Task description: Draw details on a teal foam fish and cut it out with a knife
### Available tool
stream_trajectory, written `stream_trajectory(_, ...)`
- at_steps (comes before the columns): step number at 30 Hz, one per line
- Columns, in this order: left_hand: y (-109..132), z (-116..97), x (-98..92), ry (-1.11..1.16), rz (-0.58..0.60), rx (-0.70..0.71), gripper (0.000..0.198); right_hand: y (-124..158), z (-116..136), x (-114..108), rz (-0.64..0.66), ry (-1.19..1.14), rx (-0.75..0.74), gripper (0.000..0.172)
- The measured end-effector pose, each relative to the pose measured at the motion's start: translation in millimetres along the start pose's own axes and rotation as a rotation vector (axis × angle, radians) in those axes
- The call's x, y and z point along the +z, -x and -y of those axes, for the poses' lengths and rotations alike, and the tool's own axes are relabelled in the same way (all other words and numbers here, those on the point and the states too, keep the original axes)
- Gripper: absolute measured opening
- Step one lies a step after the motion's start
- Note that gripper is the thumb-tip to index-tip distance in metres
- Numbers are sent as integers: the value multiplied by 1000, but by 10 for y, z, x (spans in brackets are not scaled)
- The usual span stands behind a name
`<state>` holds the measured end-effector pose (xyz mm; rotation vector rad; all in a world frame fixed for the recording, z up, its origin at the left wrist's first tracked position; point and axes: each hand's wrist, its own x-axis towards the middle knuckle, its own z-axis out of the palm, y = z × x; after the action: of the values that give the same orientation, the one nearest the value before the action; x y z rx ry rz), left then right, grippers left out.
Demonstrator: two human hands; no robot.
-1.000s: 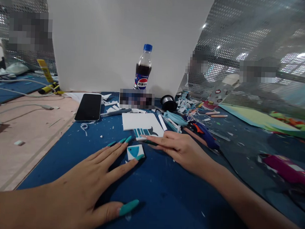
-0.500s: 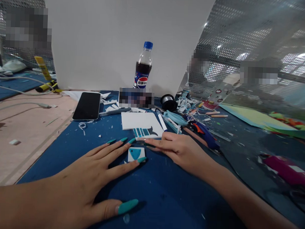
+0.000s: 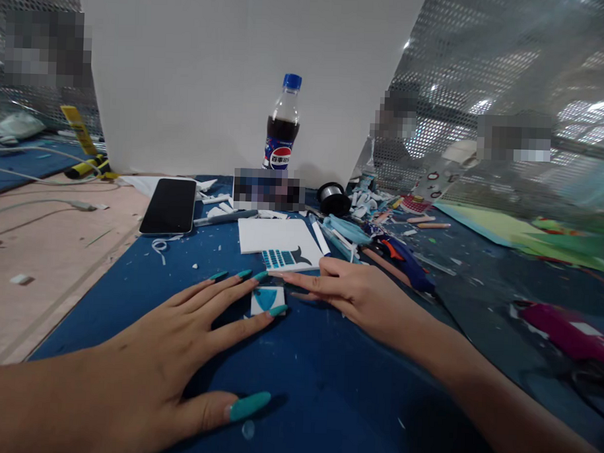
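My left hand [image 3: 179, 334] lies spread over the blue mat, fingers apart, with long teal nails. Its index fingertip is on a small white foam square [image 3: 255, 309] bearing a blue fish-head shape [image 3: 266, 298]. Its middle fingertip reaches the near edge of a larger white foam board [image 3: 269, 232]. My right hand [image 3: 352, 284] comes in from the right, index finger stretched along that edge, thumb apart below. On the board are a blue grid patch [image 3: 280, 259] and a dark tail shape [image 3: 303, 255], flush with the near edge.
Behind the board stand a cola bottle [image 3: 282, 130] and a wire spool [image 3: 333, 198]. A phone [image 3: 170, 206] lies left. Right are a white pen [image 3: 319, 237], a blue glue gun [image 3: 404, 263], a magenta tool [image 3: 566, 328] and foam scraps [image 3: 369, 202]. A white panel [image 3: 228, 72] rises behind.
The view has shifted slightly, so everything sits a little further left and higher. Both hands keep nearly the same pose, and the board and small square stay in place.
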<state>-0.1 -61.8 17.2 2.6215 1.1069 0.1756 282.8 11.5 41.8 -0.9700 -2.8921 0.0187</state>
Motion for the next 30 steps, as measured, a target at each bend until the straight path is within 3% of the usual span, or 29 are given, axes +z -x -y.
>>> stream_trajectory(10, -5, 16, 10, -3, -14, 13, 75, -3, 17, 24, -23, 61, 11, 51)
stream_trajectory(16, -17, 11, -17, -37, 46, 2, 76, -32, 35, 14, -7, 17, -1, 49)
stream_trajectory(24, -10, 11, 10, 14, -19, 10, 74, -50, 21, 58, -16, 50, -39, 51)
stream_trajectory(30, -23, 16, 5, -15, 19, 3, 75, -48, 39, 51, 3, 61, -34, 58)
